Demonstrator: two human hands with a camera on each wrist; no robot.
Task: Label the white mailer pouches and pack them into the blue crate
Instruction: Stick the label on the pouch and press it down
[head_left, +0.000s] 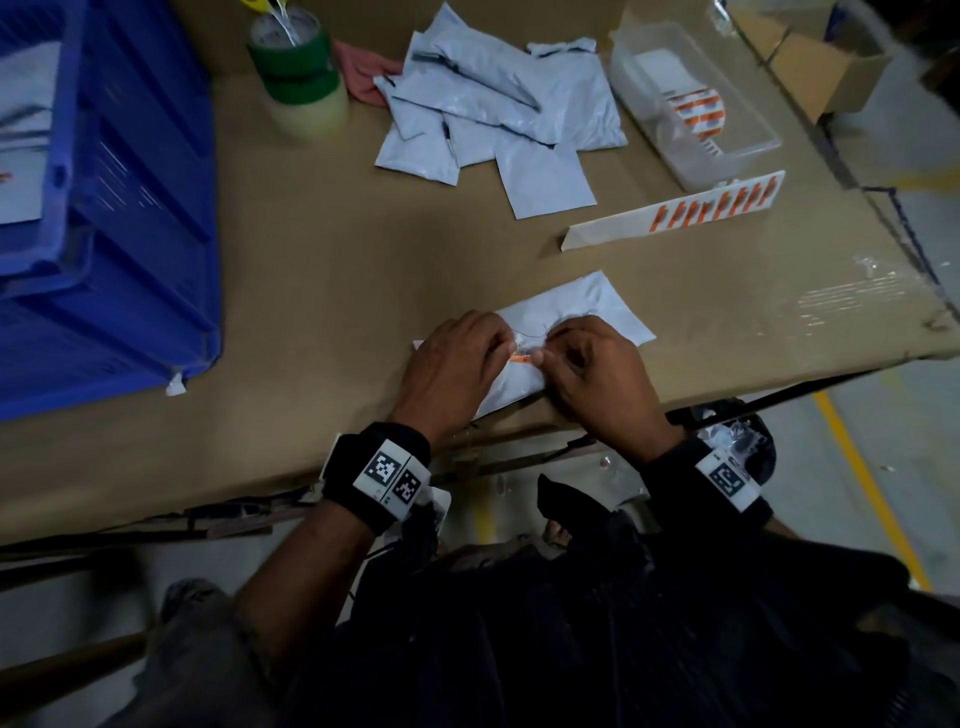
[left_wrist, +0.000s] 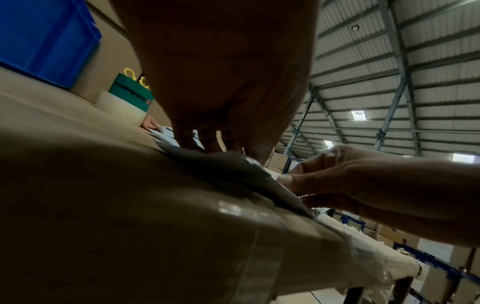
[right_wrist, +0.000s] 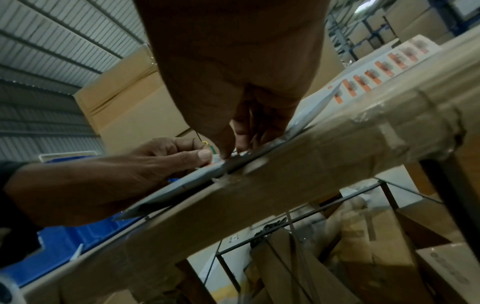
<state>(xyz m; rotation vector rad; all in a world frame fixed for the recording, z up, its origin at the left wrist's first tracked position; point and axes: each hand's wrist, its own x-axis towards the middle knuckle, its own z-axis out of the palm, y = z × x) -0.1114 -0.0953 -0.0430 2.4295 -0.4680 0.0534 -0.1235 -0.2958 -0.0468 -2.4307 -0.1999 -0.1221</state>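
Label (head_left: 521, 357) mostly hidden, pinched between left hand (head_left: 452, 364) and right hand (head_left: 597, 371) over white mailer pouch (head_left: 571, 312) lying flat at worktop (head_left: 311, 291) near edge, long axis diagonal, far-right to near-left.

— How much of the label (head_left: 521, 357) shows?
— Only an orange sliver between the hands; the fingertips cover the rest, and its print is too small to read.
— The mailer pouch (head_left: 582, 312)?
— Its near half lies under both hands.
— And the blue crate (head_left: 119, 218)?
— Cut off by the left edge. The far hand (head_left: 363, 78) shows only partly, behind the tape rolls (head_left: 298, 78).
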